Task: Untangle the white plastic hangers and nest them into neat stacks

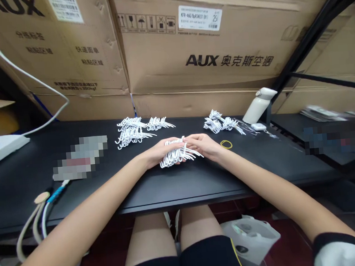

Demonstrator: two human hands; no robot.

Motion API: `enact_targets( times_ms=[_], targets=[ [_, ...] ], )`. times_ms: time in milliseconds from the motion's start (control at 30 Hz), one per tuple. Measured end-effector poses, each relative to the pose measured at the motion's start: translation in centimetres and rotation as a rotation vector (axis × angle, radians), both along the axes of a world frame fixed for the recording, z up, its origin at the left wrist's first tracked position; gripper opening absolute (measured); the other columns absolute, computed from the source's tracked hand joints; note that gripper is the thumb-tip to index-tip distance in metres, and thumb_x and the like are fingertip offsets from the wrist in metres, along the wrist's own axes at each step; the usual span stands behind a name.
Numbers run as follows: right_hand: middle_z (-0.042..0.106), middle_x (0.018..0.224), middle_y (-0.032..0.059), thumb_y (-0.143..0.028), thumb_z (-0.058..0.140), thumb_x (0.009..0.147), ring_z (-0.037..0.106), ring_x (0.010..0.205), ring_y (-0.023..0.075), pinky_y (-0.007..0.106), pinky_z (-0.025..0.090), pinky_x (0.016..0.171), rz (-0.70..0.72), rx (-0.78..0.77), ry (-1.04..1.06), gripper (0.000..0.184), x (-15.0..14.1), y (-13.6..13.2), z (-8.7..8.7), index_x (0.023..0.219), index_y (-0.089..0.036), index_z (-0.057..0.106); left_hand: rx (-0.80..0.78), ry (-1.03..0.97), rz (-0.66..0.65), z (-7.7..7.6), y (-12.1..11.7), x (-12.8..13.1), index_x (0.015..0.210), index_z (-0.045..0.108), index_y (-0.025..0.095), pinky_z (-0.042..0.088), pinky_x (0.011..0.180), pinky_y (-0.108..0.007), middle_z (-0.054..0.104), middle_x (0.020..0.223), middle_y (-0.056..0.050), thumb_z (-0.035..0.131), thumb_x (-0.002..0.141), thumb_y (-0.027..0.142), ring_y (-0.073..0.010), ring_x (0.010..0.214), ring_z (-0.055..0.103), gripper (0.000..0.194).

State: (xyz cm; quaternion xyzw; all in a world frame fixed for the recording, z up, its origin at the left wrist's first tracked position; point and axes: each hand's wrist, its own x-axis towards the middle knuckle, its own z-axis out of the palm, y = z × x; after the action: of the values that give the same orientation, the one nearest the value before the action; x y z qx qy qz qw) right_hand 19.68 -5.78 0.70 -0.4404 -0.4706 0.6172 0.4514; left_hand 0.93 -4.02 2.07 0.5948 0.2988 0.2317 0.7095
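Note:
A bunch of white hooks [173, 154] is held above the black table near its front edge. My left hand [158, 151] is wrapped round the bunch from the left, its fingers closed on it. From the right, my right hand [203, 145] grips the same bunch with its fingers bent at the top end; the fingertips are partly hidden behind the hooks. Farther back lie more bunches of white hooks [130, 132] on the left and a smaller pile of white hooks [216, 123] on the right. Beside my right wrist is a yellow rubber band [226, 144].
A white bottle [259, 105] stands at the back right, near a small white case [258, 127]. Cardboard boxes [167, 80] wall the back of the black table [169, 191]. At left are a blurred-out flat object [81, 157], cables [38, 219] and a white power strip [3, 148].

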Motion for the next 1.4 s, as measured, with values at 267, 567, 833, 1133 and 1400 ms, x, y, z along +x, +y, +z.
enact_targets(
  times_ms=[267,567,833,1133,1400],
  targets=[
    [0.071,0.069,0.0046,-0.039,0.080,0.062,0.066,0.062,0.0139,0.023,0.053,0.059,-0.069,0.120,-0.120,0.031,-0.1,-0.5,0.9,0.080,-0.014,0.072,0.029,0.003,0.039,-0.2,0.1,0.0,0.100,0.060,0.016,0.055,0.060,-0.031,0.067,0.085,-0.006,0.073,0.072,0.039,-0.0178,0.072,0.065,0.039],
    [0.063,0.056,0.0019,-0.045,0.080,0.056,0.056,0.050,0.0126,0.025,0.045,0.050,-0.206,0.339,-0.232,0.036,-1.6,-1.4,0.6,0.068,-0.014,0.068,0.198,0.015,0.056,-0.3,0.1,-0.2,0.103,0.066,0.017,0.044,0.092,-0.033,0.069,0.100,-0.006,0.075,0.069,0.037,-0.0200,0.097,0.063,0.040],
    [0.059,0.054,-0.0006,-0.049,0.077,0.062,0.054,0.048,0.0112,0.023,0.044,0.047,-0.233,0.282,-0.188,0.038,-1.7,-1.0,0.1,0.068,-0.017,0.057,0.118,-0.057,0.098,-0.4,-0.2,0.4,0.107,0.062,0.017,0.052,0.077,-0.030,0.070,0.092,-0.006,0.075,0.070,0.031,-0.0168,0.080,0.066,0.042],
    [0.065,0.094,0.0049,-0.038,0.075,0.067,0.063,0.074,0.0167,0.030,0.054,0.068,-0.046,0.615,-0.358,0.038,-0.9,-1.6,0.0,0.099,-0.020,0.066,0.027,-0.112,0.357,-0.3,0.7,0.3,0.102,0.061,0.016,0.054,0.065,-0.023,0.068,0.085,-0.004,0.073,0.073,0.030,-0.0131,0.072,0.065,0.034],
    [0.067,0.084,0.0062,-0.039,0.067,0.077,0.061,0.075,0.0196,0.034,0.050,0.070,-0.130,0.791,-0.517,0.019,-0.9,-1.7,-0.3,0.084,-0.021,0.073,0.005,-0.128,0.314,-0.6,0.6,0.3,0.098,0.059,0.017,0.056,0.062,-0.029,0.067,0.081,-0.002,0.077,0.068,0.032,-0.0152,0.066,0.066,0.038]
  ],
)
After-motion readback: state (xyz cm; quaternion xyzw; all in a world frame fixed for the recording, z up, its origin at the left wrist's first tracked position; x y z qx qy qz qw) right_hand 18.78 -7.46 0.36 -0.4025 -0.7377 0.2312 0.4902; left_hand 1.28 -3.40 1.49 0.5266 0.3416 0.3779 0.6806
